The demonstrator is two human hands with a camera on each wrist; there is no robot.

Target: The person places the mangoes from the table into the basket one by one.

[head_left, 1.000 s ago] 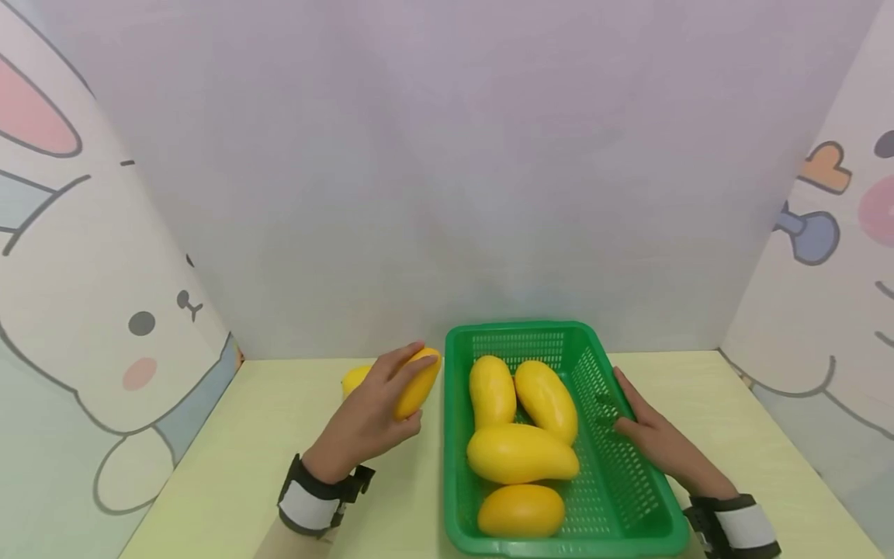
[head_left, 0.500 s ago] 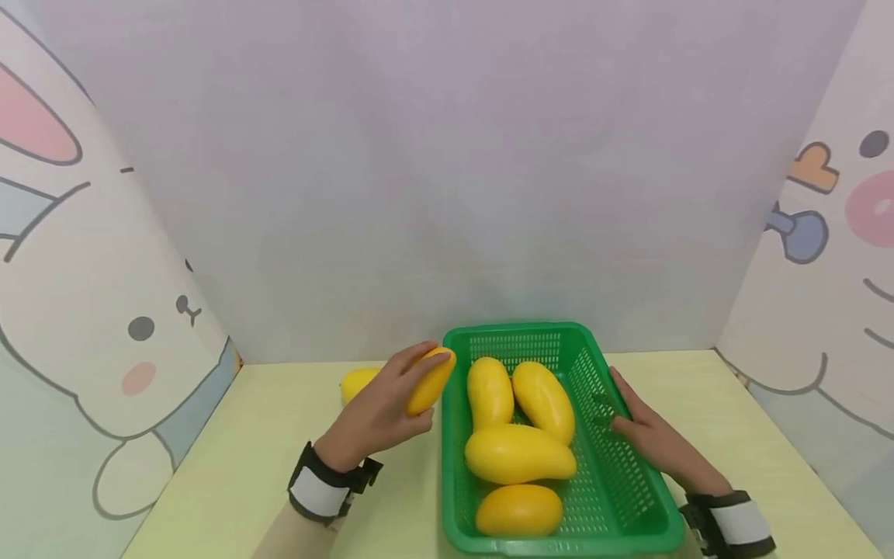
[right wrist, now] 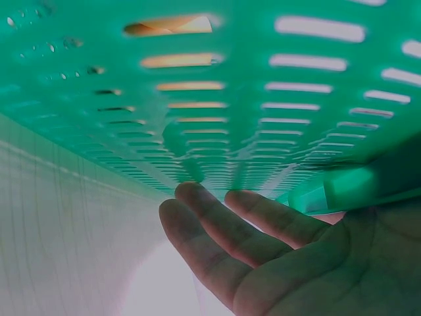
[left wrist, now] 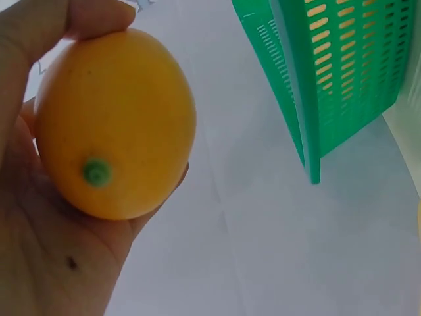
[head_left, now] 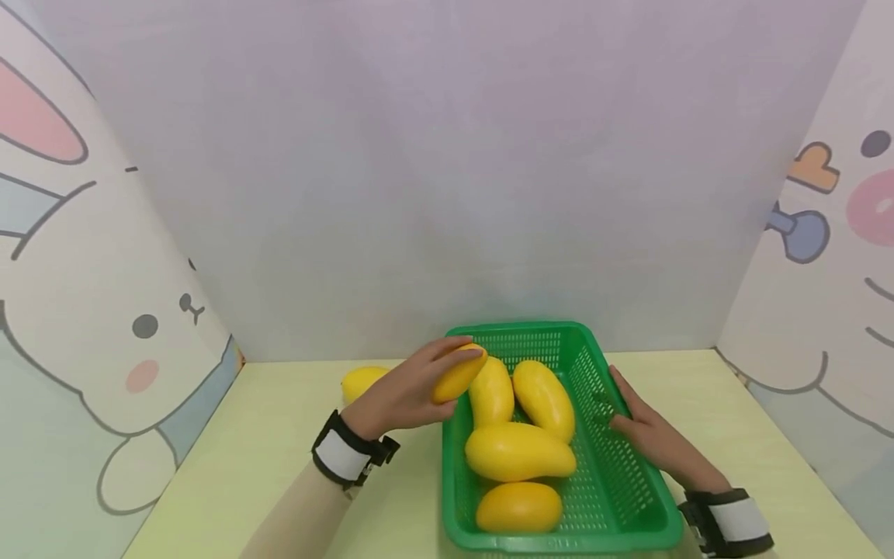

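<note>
In the head view my left hand (head_left: 412, 392) grips a yellow mango (head_left: 457, 376) over the left rim of a green plastic basket (head_left: 673, 536). The left wrist view shows the held mango (left wrist: 118, 125) end-on, its green stem spot facing the camera, thumb and fingers around it. Inside the basket lie several more mangoes, one of them lengthwise across the middle (head_left: 520, 453). My right hand (head_left: 660, 439) holds the basket's right side, thumb over the rim. Seen from the right wrist, fingers (right wrist: 217, 253) lie against the slotted outer wall.
Another mango (head_left: 363, 382) rests on the pale yellow table (head_left: 230, 466) left of the basket, partly behind my left hand. A plain pale wall (head_left: 447, 194) stands behind, with cartoon-printed panels (head_left: 91, 310) at both sides.
My left hand has carried the mango rightward, from beside the basket to over its left rim. More of the mango on the table shows now. The right hand stays on the basket.
</note>
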